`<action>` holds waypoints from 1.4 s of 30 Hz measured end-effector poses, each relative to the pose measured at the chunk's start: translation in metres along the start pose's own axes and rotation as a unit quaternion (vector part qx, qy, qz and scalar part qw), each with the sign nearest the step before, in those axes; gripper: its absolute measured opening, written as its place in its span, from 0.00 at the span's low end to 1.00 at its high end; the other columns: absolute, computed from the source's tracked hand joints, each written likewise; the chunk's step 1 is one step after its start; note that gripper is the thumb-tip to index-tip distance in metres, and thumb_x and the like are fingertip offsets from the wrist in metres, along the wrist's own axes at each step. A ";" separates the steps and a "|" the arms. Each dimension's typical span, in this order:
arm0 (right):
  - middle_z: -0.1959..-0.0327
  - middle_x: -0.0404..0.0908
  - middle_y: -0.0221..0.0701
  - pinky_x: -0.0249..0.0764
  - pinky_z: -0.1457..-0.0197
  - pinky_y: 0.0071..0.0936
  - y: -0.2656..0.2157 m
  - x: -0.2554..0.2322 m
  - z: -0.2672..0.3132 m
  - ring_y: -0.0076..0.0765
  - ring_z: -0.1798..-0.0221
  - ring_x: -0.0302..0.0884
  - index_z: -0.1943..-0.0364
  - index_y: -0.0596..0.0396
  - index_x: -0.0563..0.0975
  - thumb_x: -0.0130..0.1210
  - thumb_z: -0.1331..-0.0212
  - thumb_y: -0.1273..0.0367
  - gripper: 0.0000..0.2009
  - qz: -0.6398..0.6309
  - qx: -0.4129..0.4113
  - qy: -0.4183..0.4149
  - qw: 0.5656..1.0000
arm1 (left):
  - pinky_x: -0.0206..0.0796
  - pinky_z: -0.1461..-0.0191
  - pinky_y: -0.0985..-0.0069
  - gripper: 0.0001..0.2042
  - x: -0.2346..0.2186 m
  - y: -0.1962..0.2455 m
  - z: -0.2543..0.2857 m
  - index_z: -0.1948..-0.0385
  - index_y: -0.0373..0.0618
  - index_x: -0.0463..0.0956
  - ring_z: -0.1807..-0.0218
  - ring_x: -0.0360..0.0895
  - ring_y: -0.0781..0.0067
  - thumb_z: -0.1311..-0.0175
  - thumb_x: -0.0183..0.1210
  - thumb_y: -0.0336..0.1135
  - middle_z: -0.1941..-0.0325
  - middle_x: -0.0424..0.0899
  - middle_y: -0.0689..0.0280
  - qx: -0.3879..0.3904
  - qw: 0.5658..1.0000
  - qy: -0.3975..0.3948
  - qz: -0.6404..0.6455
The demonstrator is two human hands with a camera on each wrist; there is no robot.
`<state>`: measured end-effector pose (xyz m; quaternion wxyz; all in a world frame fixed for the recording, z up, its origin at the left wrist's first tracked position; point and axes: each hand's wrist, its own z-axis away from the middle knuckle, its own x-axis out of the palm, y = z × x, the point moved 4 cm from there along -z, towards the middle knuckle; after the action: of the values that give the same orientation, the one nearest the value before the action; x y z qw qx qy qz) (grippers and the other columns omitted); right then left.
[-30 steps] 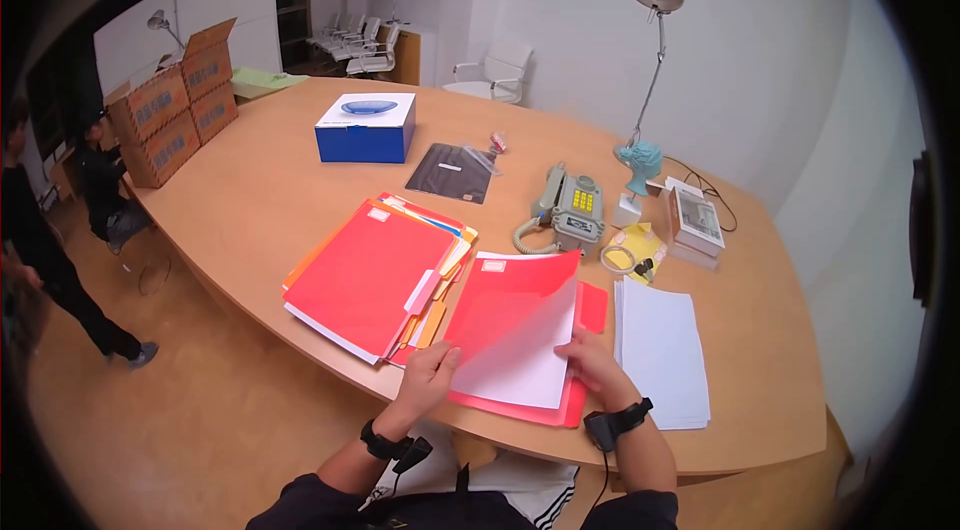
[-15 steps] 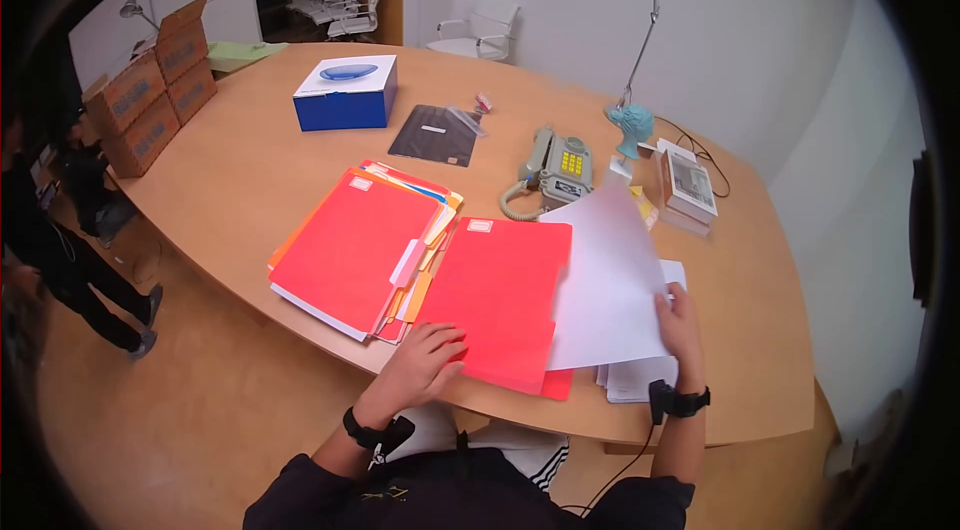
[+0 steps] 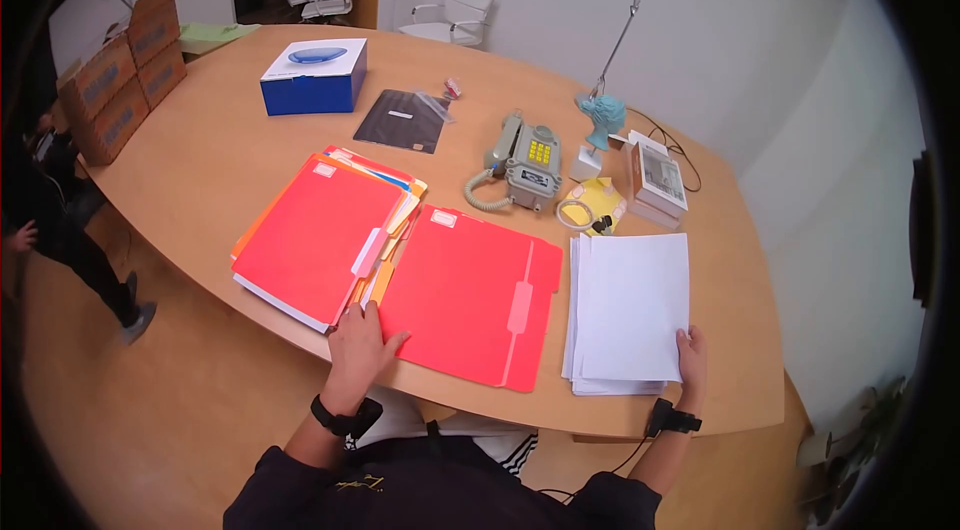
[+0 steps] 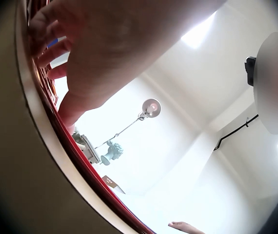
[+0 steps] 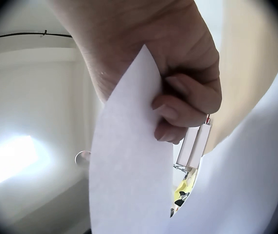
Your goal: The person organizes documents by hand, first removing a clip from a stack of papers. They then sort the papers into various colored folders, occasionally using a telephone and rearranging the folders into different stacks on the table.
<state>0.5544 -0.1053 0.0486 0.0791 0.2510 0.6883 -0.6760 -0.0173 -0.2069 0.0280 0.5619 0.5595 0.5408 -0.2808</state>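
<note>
Sheet of white rectangular paper [image 3: 635,305] lies over a loose white paper stack [image 3: 615,388], its long axis running near to far. The right hand [image 3: 690,358], nearer, pinches its right edge, low down. Just leftward lies a flat red card folder [image 3: 450,300]; the left hand [image 3: 358,345] rests, fingers loosely spread, at its near-left corner.

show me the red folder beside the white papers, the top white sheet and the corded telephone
Red folder [image 3: 455,292], head view: middle of its cover
Top white sheet [image 3: 638,305], head view: middle of its upper face
Corded telephone [image 3: 539,153], head view: its yellow keypad
</note>
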 end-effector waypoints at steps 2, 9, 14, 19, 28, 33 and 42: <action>0.68 0.82 0.31 0.73 0.64 0.23 0.001 0.001 0.001 0.21 0.68 0.76 0.58 0.63 0.75 0.50 0.29 0.68 0.10 -0.013 -0.002 0.001 1.000 | 0.75 0.63 0.61 0.29 0.006 -0.004 0.001 0.58 0.38 0.74 0.59 0.81 0.54 0.50 0.71 0.55 0.58 0.79 0.52 -0.011 1.000 -0.003 -0.008; 0.67 0.82 0.32 0.72 0.62 0.22 0.026 0.015 -0.005 0.22 0.67 0.75 0.57 0.63 0.76 0.52 0.30 0.68 0.10 -0.102 0.041 -0.017 0.994 | 0.73 0.64 0.59 0.22 0.012 -0.021 -0.002 0.64 0.36 0.72 0.68 0.82 0.50 0.40 0.65 0.49 0.75 0.80 0.52 -0.026 0.994 -0.013 0.106; 0.66 0.81 0.30 0.72 0.61 0.21 0.053 0.013 -0.010 0.21 0.66 0.74 0.54 0.61 0.76 0.53 0.31 0.68 0.10 -0.043 0.026 -0.029 0.998 | 0.71 0.65 0.60 0.14 0.006 -0.038 -0.006 0.65 0.37 0.69 0.70 0.82 0.52 0.32 0.58 0.40 0.77 0.78 0.52 -0.064 0.961 0.028 0.267; 0.66 0.76 0.25 0.69 0.60 0.18 0.055 0.011 -0.003 0.19 0.65 0.69 0.54 0.60 0.76 0.53 0.32 0.68 0.09 -0.094 0.014 0.020 0.995 | 0.62 0.82 0.78 0.08 -0.003 -0.059 -0.014 0.59 0.45 0.66 0.84 0.72 0.79 0.25 0.52 0.39 0.80 0.75 0.65 -0.097 0.804 0.013 0.586; 0.68 0.75 0.23 0.68 0.59 0.17 0.062 0.010 -0.009 0.18 0.65 0.68 0.57 0.61 0.76 0.52 0.31 0.69 0.08 -0.049 -0.010 0.012 0.999 | 0.48 0.88 0.90 0.08 -0.077 -0.114 -0.035 0.57 0.46 0.69 0.89 0.57 0.90 0.22 0.46 0.39 0.78 0.73 0.73 -0.077 0.552 0.174 0.812; 0.67 0.76 0.24 0.69 0.58 0.18 0.068 0.009 -0.008 0.18 0.64 0.69 0.56 0.61 0.76 0.54 0.35 0.74 0.07 -0.035 -0.003 -0.006 0.999 | 0.49 0.89 0.89 0.08 -0.077 -0.102 -0.026 0.56 0.45 0.69 0.90 0.58 0.90 0.22 0.45 0.38 0.77 0.75 0.71 -0.147 0.502 0.224 0.823; 0.67 0.74 0.23 0.68 0.59 0.15 0.052 0.012 -0.005 0.17 0.65 0.69 0.56 0.63 0.76 0.54 0.35 0.77 0.06 -0.030 -0.011 0.013 0.999 | 0.48 0.88 0.88 0.08 -0.054 -0.094 -0.025 0.55 0.44 0.69 0.90 0.57 0.88 0.22 0.45 0.37 0.79 0.75 0.69 -0.057 0.624 0.183 0.758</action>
<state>0.5688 -0.0999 -0.0031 0.0530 0.2379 0.7041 -0.6669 -0.1247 -0.2193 0.0526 0.4962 0.7782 0.0323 0.3837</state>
